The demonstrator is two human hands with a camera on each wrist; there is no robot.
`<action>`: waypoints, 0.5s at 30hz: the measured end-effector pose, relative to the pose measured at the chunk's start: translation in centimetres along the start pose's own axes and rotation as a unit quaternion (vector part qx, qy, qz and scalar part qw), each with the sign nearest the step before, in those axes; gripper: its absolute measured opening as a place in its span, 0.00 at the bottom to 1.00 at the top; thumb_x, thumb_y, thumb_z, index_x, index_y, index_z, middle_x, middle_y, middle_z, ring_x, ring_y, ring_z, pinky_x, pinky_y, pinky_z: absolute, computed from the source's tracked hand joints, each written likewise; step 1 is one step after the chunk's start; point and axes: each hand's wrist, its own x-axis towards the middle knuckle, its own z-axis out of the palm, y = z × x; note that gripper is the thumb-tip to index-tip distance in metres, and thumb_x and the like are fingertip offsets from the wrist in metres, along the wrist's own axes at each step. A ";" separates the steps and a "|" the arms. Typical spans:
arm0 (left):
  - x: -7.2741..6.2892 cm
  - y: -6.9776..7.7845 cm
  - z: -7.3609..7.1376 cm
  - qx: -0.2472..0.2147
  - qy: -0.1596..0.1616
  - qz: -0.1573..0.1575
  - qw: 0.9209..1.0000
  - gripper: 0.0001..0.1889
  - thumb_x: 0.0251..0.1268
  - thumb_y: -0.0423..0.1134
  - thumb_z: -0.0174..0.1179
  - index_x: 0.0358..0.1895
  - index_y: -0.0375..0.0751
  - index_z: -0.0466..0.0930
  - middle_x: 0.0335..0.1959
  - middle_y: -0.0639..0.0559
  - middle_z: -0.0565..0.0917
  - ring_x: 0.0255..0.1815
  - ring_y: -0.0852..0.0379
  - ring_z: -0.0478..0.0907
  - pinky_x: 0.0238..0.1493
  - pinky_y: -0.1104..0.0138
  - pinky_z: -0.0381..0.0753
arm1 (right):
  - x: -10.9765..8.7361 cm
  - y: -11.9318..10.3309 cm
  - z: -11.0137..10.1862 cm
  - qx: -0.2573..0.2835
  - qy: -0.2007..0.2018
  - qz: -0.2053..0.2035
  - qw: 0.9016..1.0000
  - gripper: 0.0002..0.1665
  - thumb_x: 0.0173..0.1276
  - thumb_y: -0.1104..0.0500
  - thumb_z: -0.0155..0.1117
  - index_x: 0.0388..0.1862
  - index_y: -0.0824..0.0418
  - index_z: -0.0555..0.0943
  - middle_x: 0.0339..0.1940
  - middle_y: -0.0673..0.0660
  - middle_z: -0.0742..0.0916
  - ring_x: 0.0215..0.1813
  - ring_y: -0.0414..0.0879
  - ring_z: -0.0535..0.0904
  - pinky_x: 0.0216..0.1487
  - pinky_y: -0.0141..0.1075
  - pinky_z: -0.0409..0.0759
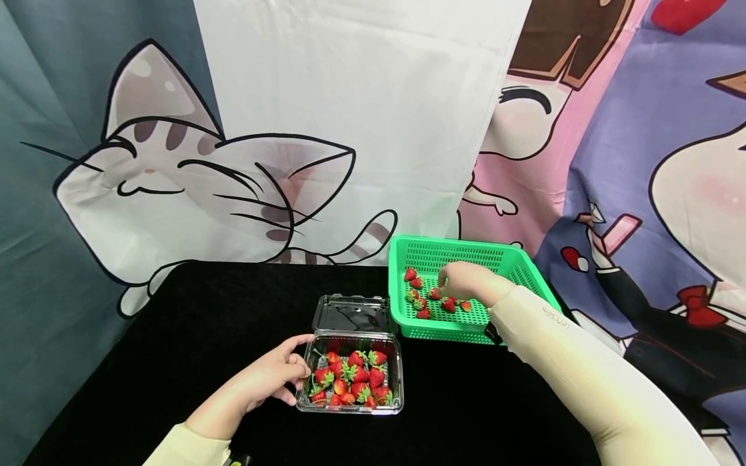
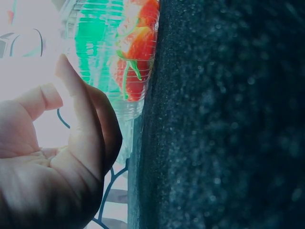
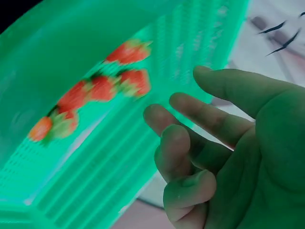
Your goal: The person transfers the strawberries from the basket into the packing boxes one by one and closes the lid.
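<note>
A hinged clear plastic box (image 1: 397, 375), its lid (image 1: 353, 315) laid back, holds several strawberries (image 1: 359, 373) with green leaves. My left hand (image 1: 276, 372) is at the box's left side, fingers bent and touching its rim. Strawberries show through the box wall in the left wrist view, beyond the hand (image 2: 71, 138). Over the green basket (image 1: 454, 333) is my right hand (image 1: 469, 283), reaching down above several strawberries (image 1: 449, 305) on the basket's floor. Its fingers (image 3: 174, 143) are loosely bent in the right wrist view, apart from the berries, with nothing between them.
Both containers stand on a black cloth-covered table (image 1: 233, 310), the basket behind and right of the box. The basket's raised walls surround the right hand. A printed cartoon curtain (image 1: 361, 84) hangs behind the table.
</note>
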 end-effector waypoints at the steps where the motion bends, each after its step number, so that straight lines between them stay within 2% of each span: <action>1: 0.0 0.0 0.0 -0.001 0.000 0.000 1.000 0.40 0.60 0.31 0.57 0.76 0.40 0.52 0.35 0.44 0.77 0.31 0.53 0.74 0.21 0.64 0.82 | 0.3 0.5 0.0 0.008 -0.014 0.006 1.000 0.08 0.71 0.53 0.62 0.38 0.57 0.82 0.35 0.52 0.82 0.32 0.44 0.74 0.37 0.41 0.76; 4: -0.1 0.1 0.0 -0.002 -0.001 0.001 1.000 0.40 0.59 0.31 0.57 0.76 0.40 0.52 0.34 0.44 0.77 0.31 0.54 0.74 0.21 0.65 0.82 | 1.2 1.9 -0.2 0.021 -0.042 0.019 0.999 0.08 0.70 0.56 0.61 0.31 0.57 0.78 0.27 0.50 0.77 0.26 0.43 0.70 0.31 0.37 0.71; 6: -0.1 0.1 0.1 -0.003 -0.001 0.003 1.000 0.40 0.59 0.31 0.57 0.76 0.40 0.52 0.34 0.45 0.77 0.31 0.54 0.74 0.21 0.65 0.82 | 1.7 2.7 -0.3 0.024 -0.049 0.029 0.998 0.07 0.70 0.57 0.62 0.31 0.58 0.79 0.27 0.52 0.78 0.25 0.44 0.72 0.30 0.36 0.73; 8: -0.2 0.1 0.1 -0.003 -0.001 0.003 1.000 0.40 0.59 0.31 0.57 0.76 0.40 0.52 0.34 0.45 0.77 0.31 0.54 0.74 0.21 0.65 0.82 | 2.2 3.3 -0.5 0.017 -0.047 0.039 0.998 0.05 0.69 0.57 0.63 0.37 0.58 0.83 0.33 0.54 0.84 0.31 0.48 0.79 0.32 0.37 0.78; 10: -0.3 0.1 0.1 -0.003 -0.001 0.003 1.000 0.40 0.59 0.31 0.57 0.76 0.40 0.52 0.34 0.45 0.77 0.31 0.54 0.74 0.21 0.65 0.82 | 2.8 3.9 -0.6 0.013 -0.047 0.054 0.997 0.09 0.69 0.57 0.64 0.44 0.59 0.85 0.39 0.58 0.86 0.37 0.52 0.82 0.32 0.38 0.80; 15: -0.3 0.2 0.0 -0.004 -0.003 -0.001 1.000 0.40 0.59 0.31 0.57 0.76 0.39 0.52 0.35 0.44 0.78 0.31 0.54 0.74 0.21 0.65 0.82 | 4.4 5.1 -0.4 0.006 -0.053 0.082 0.995 0.12 0.70 0.57 0.63 0.49 0.60 0.84 0.40 0.60 0.87 0.40 0.54 0.82 0.31 0.37 0.79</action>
